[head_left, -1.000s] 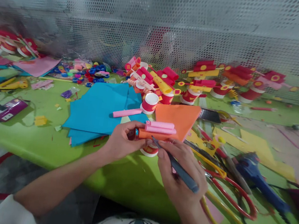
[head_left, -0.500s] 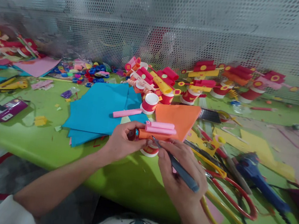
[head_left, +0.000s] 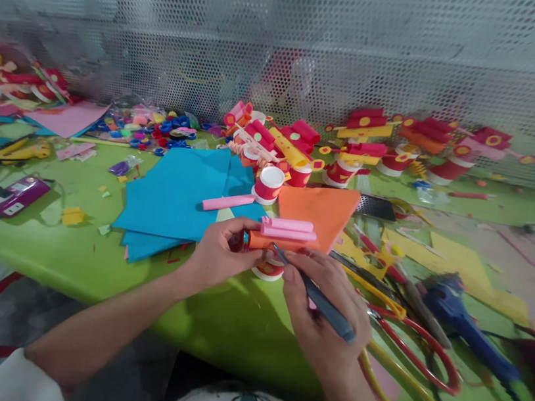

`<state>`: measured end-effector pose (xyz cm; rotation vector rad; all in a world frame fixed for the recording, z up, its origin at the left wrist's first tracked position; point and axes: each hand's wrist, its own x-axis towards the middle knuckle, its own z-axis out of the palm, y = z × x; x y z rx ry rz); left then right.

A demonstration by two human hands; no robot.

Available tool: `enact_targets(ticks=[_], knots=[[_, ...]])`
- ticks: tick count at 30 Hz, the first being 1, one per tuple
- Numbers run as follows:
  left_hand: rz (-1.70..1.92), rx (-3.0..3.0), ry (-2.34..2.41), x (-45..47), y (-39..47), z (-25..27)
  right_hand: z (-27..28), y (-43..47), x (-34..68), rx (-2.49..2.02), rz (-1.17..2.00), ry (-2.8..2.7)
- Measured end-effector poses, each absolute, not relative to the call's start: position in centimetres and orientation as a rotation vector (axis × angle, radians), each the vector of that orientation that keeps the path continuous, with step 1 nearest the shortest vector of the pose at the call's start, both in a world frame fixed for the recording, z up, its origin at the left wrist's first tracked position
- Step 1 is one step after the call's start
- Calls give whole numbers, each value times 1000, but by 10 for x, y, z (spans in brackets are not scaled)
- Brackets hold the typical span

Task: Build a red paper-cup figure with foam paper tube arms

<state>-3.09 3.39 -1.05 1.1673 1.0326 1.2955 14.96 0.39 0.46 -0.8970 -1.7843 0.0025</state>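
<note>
My left hand [head_left: 222,246] is closed on the left end of an orange paper roll [head_left: 261,242]. Two pink paper rolls [head_left: 288,229] lie along the top of the orange one. In my right hand [head_left: 330,305] is a slim dark grey craft tool [head_left: 320,302], held like a pen. Its metal tip touches or nearly touches the front of the orange roll. Below the rolls a red and white paper cup [head_left: 268,270] shows in part. Another red and white cup [head_left: 267,186] stands just behind, and a loose pink roll [head_left: 228,203] lies on the blue sheets.
Blue sheets [head_left: 174,187] spread left of centre, with an orange sheet [head_left: 321,205] behind my right hand. Scissors with red and yellow handles [head_left: 445,385] and a blue glue gun [head_left: 471,329] lie at right. Finished paper figures [head_left: 359,147] line the back by a perforated metal screen [head_left: 416,62].
</note>
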Motion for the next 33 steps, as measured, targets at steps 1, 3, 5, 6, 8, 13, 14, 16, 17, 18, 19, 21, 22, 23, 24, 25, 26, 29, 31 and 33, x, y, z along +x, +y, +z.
enact_targets(ticks=[1, 3, 5, 6, 8, 13, 14, 16, 17, 18, 19, 21, 22, 23, 24, 25, 26, 29, 31, 33], knots=[[1294, 1162, 1034, -31, 34, -10, 4, 4, 150, -898, 8, -1783], [1292, 1153, 1042, -30, 34, -9, 4, 4, 150, -893, 14, -1782], [1294, 1157, 1053, -30, 34, -8, 4, 4, 150, -881, 11, -1786], [1296, 1160, 1057, -30, 34, -7, 4, 4, 150, -876, 9, -1790], [1294, 1159, 1055, -30, 34, -7, 3, 4, 150, -875, 8, -1796], [1280, 1138, 1049, -30, 34, -6, 3, 6, 150, -893, -3, -1806], [1278, 1140, 1053, -30, 34, -6, 3, 6, 150, -896, -4, -1807], [1280, 1152, 1059, -30, 34, -7, 4, 6, 150, -900, -4, -1806], [1281, 1162, 1059, -30, 34, -8, 4, 5, 150, -900, -2, -1804], [1285, 1172, 1056, -30, 34, -9, 5, 5, 151, -903, 1, -1802], [1288, 1184, 1050, -30, 34, -10, 5, 5, 151, -905, 6, -1800], [1286, 1205, 1041, -31, 34, -13, 5, 5, 150, -909, 11, -1796], [1283, 1213, 1039, -31, 34, -13, 5, 4, 150, -912, 12, -1792], [1282, 1220, 1041, -31, 34, -14, 4, 5, 150, -914, 14, -1790], [1281, 1225, 1043, -31, 34, -14, 4, 5, 150, -916, 15, -1787], [1282, 1229, 1044, -32, 34, -14, 4, 5, 151, -920, 17, -1783], [1285, 1231, 1042, -32, 34, -14, 4, 5, 151, -921, 18, -1780], [1290, 1236, 1035, -32, 35, -13, 3, 5, 151, -924, 23, -1784], [1289, 1230, 1040, -31, 34, -13, 3, 3, 152, -938, 27, -1769], [1282, 1219, 1050, -31, 33, -12, 2, 0, 152, -962, 63, -1715]])
